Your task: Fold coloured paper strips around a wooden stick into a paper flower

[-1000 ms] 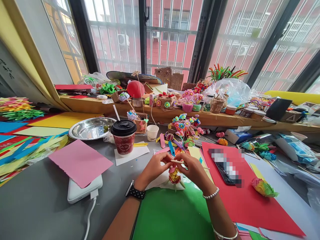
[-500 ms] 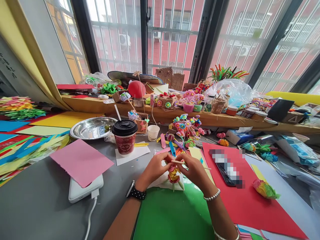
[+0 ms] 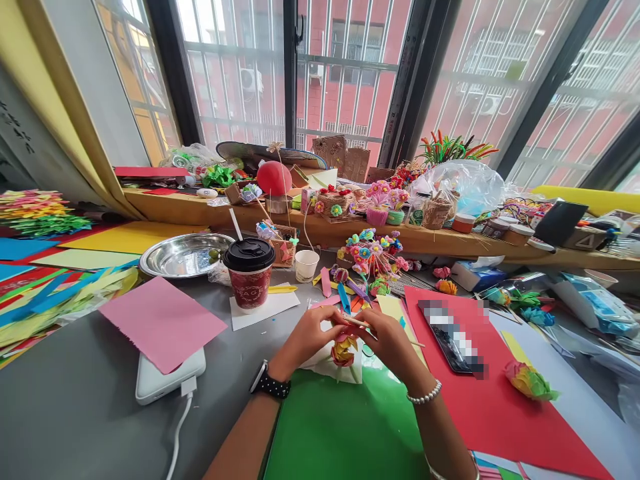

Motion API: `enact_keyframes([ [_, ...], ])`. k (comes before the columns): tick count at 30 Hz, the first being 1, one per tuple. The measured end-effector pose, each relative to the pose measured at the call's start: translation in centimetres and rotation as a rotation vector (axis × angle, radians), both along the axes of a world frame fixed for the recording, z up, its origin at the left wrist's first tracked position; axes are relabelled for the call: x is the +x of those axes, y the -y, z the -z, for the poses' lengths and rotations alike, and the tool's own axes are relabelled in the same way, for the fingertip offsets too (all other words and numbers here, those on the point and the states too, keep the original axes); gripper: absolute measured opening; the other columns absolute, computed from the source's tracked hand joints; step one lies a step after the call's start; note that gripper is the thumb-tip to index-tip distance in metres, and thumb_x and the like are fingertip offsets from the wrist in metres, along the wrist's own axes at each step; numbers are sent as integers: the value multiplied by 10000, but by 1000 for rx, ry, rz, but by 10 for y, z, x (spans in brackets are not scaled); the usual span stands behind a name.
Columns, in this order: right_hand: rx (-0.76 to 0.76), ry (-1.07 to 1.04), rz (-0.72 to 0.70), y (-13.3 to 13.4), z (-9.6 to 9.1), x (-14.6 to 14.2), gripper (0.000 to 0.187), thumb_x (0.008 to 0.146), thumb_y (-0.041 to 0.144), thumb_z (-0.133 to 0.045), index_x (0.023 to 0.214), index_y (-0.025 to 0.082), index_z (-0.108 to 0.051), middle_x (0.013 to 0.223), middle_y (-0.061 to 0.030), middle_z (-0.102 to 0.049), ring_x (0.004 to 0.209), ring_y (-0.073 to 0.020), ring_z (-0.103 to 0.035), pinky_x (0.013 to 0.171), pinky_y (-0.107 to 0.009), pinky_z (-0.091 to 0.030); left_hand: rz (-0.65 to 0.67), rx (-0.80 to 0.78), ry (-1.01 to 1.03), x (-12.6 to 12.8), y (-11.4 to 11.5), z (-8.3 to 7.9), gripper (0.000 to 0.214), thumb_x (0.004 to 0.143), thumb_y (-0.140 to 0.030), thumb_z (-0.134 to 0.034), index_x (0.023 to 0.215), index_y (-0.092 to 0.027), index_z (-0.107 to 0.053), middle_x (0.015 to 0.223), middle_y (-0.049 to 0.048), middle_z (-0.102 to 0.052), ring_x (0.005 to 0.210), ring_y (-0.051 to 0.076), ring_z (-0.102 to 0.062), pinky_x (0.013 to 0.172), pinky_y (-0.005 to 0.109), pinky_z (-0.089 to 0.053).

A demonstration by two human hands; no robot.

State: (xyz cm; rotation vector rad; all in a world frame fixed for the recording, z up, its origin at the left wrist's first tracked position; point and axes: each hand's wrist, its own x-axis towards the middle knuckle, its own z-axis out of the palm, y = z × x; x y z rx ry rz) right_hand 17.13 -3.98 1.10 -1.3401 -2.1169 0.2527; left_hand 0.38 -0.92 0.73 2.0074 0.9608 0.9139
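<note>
Fingers closed, the left hand [image 3: 316, 331] and right hand [image 3: 393, 338] are gripping a pale stick [image 3: 356, 321] while a paper flower [image 3: 344, 351] is shifting slightly left below, handwork apparently continuing; nearer the counter's [image 3: 75, 413] far edge, a red cup [image 3: 251, 285] is showing "AGE," its label otherwise unclear.

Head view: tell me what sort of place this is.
Probably a craft workspace beside a window: coloured paper lies at the left, a paper flower is in the middle, and small flowers stand farther back.
</note>
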Motion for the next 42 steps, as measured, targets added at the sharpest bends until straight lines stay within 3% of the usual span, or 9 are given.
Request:
enact_keyframes([
  [6, 2, -104, -65, 2, -1, 1, 178, 811, 262, -474, 703, 179, -589, 670, -9, -553, 574, -108, -490, 507, -200, -350, 33, -415, 316, 0, -7, 5, 307, 721, -401, -519, 879, -142, -561, 846, 38, -597, 767, 143, -548, 647, 250, -448],
  [11, -21, -148, -106, 4, -3, 0, 215, 817, 307, -459, 737, 171, -604, 649, -11, -540, 557, -101, -464, 503, -200, -345, 127, -607, 305, -1, -7, 7, 330, 715, -374, -533, 914, -123, -613, 900, 70, -609, 787, 148, -542, 644, 237, -425],
  [15, -31, -136, -102, 3, -3, 0, 203, 809, 299, -473, 719, 168, -599, 641, -3, -541, 528, -92, -441, 484, -194, -325, 206, -647, 279, -2, -7, 8, 344, 664, -342, -595, 928, -123, -621, 848, 73, -627, 763, 166, -551, 656, 258, -401],
  [23, -45, -86, -114, 3, -2, 0, 139, 805, 238, -484, 776, 195, -613, 660, 9, -557, 530, -85, -450, 482, -185, -312, 166, -680, 284, -1, -9, 13, 382, 591, -388, -645, 873, -132, -635, 796, 48, -613, 662, 128, -529, 594, 234, -361],
  [29, -35, 38, -85, 8, -8, -4, 100, 801, 229, -478, 788, 195, -571, 715, -2, -592, 586, -110, -504, 514, -200, -347, 200, -700, 215, -2, -8, 12, 308, 610, -353, -618, 843, -153, -645, 767, 23, -602, 649, 107, -500, 564, 204, -342],
  [36, -14, 186, 0, 11, -7, -14, 56, 789, 199, -480, 754, 188, -523, 745, -12, -600, 622, -136, -550, 506, -205, -349, 126, -706, 190, 0, -4, 5, 187, 595, -293, -619, 697, -138, -643, 585, -24, -509, 521, 62, -407, 480, 173, -306],
  [42, 4, 186, -9, 9, -6, -13, 57, 769, 168, -486, 770, 197, -535, 756, -6, -603, 637, -129, -555, 516, -201, -353, 65, -754, 275, 2, -2, 4, 263, 605, -334, -619, 780, -140, -646, 775, 35, -596, 667, 108, -506, 554, 190, -361],
])
